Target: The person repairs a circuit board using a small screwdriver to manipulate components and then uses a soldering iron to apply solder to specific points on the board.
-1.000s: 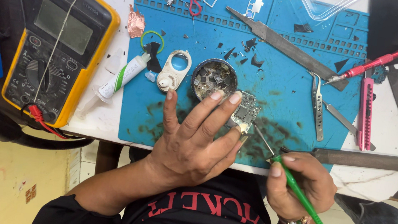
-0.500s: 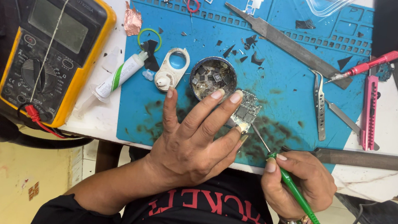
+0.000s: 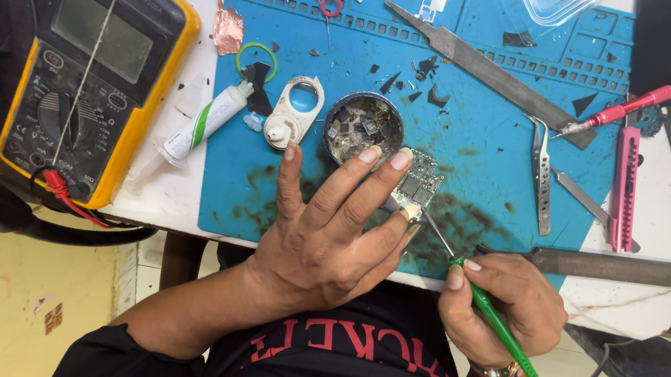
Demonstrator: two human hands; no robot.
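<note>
Circuit board (image 3: 414, 184) lies under left hand (image 3: 330, 230) fingertips, soldering iron (image 3: 491, 314) tip touching.

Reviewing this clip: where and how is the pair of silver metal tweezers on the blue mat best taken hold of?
Pinch the silver metal tweezers mid-shaft across their narrow width, coming from above. They lie flat and lengthwise on the blue mat, with free mat on both sides, clear of the right hand.

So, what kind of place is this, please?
Most likely a small electronics repair bench. The left hand steadies a small circuit board on a blue work mat, the right hand holds a green soldering iron, and a yellow multimeter sits nearby.
</note>
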